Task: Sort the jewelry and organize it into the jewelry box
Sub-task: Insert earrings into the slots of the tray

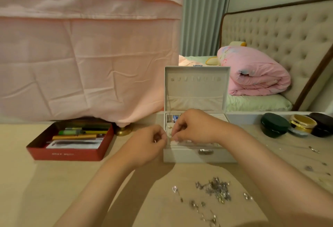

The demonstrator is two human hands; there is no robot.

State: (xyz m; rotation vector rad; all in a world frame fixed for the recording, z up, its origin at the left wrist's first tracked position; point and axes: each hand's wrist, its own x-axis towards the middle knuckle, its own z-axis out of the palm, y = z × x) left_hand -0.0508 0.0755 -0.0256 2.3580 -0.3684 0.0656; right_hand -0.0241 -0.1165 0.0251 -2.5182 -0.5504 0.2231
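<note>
Currently left hand (153, 144) and right hand (191, 127), fingers curled, pinch one tiny piece (170, 137) over the front edge of the jewelry box (185, 156). Loose jewelry (216, 188) lies before the box: likely light, thin, tangle-prone; take hold at clasps.

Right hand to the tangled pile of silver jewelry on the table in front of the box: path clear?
Probably yes. The tangled silver jewelry pile lies on beige tabletop, nearer than the white jewelry box; nothing stands between. The right hand just looks busy over the box.
</note>
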